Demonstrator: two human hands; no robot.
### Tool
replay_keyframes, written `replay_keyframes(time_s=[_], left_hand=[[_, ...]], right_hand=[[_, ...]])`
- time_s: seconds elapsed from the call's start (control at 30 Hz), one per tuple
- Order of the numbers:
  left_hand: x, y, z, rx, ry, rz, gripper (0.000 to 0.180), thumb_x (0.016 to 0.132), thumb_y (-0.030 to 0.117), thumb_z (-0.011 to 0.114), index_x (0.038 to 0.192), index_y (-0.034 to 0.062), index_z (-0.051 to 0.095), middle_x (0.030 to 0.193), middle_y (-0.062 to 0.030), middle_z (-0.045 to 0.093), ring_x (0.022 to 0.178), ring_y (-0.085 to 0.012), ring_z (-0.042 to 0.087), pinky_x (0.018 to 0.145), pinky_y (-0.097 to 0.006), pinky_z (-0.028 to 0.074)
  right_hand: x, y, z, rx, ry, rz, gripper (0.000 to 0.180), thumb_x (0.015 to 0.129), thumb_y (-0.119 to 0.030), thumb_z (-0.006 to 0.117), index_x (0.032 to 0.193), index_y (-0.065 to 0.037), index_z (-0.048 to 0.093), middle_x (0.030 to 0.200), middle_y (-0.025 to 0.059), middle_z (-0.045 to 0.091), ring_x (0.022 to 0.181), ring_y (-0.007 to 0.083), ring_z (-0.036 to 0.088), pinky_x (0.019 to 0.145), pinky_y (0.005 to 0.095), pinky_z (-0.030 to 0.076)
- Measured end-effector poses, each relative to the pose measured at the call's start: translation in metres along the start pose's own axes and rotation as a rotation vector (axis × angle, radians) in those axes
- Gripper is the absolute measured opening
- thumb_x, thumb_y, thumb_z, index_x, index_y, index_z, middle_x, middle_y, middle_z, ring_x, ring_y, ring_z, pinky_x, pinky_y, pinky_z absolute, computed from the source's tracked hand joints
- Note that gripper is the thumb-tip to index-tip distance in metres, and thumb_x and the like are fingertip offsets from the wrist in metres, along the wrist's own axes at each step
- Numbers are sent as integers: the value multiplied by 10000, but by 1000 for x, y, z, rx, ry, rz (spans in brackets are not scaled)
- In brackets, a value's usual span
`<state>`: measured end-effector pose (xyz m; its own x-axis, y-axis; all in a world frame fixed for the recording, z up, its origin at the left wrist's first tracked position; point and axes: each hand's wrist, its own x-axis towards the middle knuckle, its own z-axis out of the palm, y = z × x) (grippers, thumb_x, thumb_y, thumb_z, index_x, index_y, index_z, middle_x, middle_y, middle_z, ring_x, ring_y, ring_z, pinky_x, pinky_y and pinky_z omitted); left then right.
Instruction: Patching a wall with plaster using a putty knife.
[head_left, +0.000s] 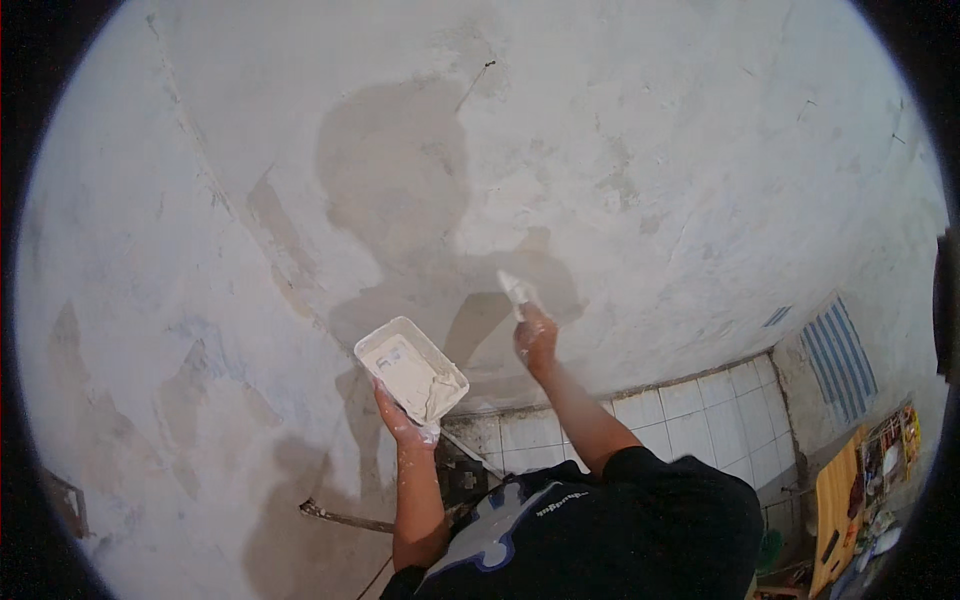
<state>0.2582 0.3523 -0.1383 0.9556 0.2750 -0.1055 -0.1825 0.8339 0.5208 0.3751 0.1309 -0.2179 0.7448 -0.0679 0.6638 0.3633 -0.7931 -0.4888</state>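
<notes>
My left hand (pixel 405 420) grips the light, stiff tray (pixel 411 370) from beneath at centre frame. My right hand (pixel 536 338) seems closed on the scraper (pixel 518 292) handle, likely slippery with plaster.

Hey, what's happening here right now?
A person stands facing a patchy plastered wall. The left hand holds up a white rectangular tray with pale putty in it. The right hand grips a putty knife, its blade raised to the wall. White tiles run along the wall's base.
</notes>
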Motion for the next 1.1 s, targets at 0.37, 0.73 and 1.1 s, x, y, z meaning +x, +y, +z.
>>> replay_keyframes(time_s=[0.37,0.73,1.1], left_hand=[[0,-9,-31,-29,43,-115,608,908,487,456,1363,88,396,1320,-90,493,1182,-302,500,994,-457,417],[16,-4,-42,-40,-1,-134,583,931,493,395,1357,96,402,1329,-96,485,1180,-316,501,991,-476,421],[7,-2,-39,-24,-9,-137,609,911,497,449,1352,80,410,1314,-97,502,1176,-297,509,991,-455,424]], right_hand=[[46,-8,43,-146,1,48,244,761,-19,543,1002,-30,575,909,193,625,849,368,615,691,443,489],[88,10,-43,-235,618,46,266,739,19,541,997,0,601,928,227,608,882,395,584,742,399,485],[53,-27,19,-228,310,-303,196,738,-19,547,922,-35,613,983,184,647,898,363,611,782,455,475]])
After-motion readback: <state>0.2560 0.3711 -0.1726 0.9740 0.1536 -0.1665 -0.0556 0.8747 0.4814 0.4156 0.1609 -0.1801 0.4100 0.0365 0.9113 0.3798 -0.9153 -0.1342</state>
